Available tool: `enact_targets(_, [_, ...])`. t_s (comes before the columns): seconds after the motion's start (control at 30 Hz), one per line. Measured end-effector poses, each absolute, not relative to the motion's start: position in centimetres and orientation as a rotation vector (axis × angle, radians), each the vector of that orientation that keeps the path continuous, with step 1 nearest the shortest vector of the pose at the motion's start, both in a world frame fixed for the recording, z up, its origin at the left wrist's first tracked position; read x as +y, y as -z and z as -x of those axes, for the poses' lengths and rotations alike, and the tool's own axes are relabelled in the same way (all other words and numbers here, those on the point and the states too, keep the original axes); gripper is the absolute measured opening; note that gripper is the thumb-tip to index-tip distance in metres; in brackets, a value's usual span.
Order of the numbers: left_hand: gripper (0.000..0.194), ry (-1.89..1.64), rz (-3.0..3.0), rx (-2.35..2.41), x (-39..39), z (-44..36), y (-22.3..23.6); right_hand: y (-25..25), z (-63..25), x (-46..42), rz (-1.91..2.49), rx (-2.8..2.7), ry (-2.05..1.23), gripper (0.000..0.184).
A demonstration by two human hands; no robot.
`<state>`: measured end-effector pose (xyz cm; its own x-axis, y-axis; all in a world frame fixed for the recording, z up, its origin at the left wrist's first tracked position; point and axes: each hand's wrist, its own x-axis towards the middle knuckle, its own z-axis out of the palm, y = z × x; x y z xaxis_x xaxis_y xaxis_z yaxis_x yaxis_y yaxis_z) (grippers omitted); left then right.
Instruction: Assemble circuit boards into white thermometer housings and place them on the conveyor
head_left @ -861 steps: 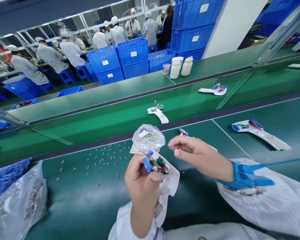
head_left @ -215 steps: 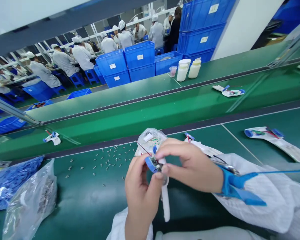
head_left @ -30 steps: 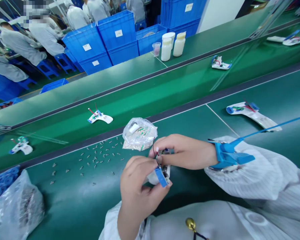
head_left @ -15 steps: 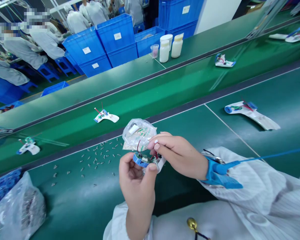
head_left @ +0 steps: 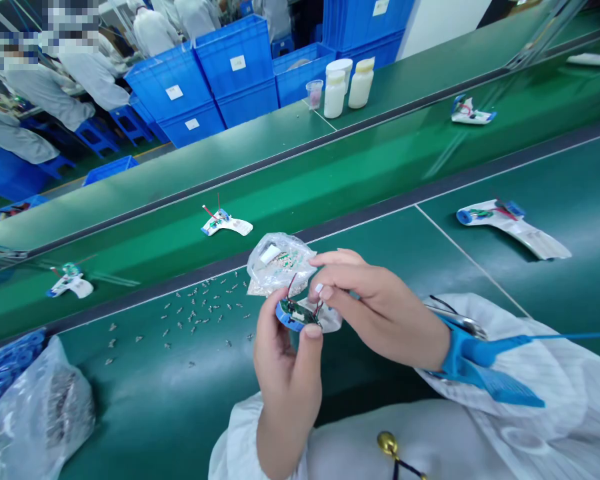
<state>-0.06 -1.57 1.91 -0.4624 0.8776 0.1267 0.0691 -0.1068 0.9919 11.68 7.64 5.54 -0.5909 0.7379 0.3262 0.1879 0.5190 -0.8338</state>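
Wired circuit board (head_left: 297, 315) held between both hands, just above the counter (head_left: 180, 407).
Left hand (head_left: 285, 377) pinches its blue edge; right hand (head_left: 380, 313) narrows its fingers on the right side, beside a clear plastic bag (head_left: 280, 263).

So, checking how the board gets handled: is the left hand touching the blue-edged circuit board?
Touching. The head view shows the left hand closed around the blue-edged circuit board, its grip pressing on the blue rim.
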Motion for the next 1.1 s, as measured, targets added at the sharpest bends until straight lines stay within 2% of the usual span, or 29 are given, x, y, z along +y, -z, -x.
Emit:
enact_targets(0.17, [0.043, -1.458, -1.244, 1.575, -2.6, 0.2, -2.1, -6.8, -12.3, 7.9, 0.582, -2.215, -0.958, 0.022])
enact_targets(0.37, [0.046, -1.440, -1.326, 1.478, -3.5, 0.3, -2.1, -7.9, -12.7, 8.2, 0.411, -2.369, -1.003, 0.025])
enact_targets(0.63, [0.049, -1.425, -1.547, 1.443, -3.4, 0.8, -2.0, -8.6, -13.0, 8.4, 0.328, -2.409, -1.121, 0.028])
enact_targets(1.1, [0.052, -1.212, -1.828, 1.428, -2.9, 1.7, -3.1, -9.3, -13.2, 8.9, 0.284, -2.650, -1.033, 0.029])
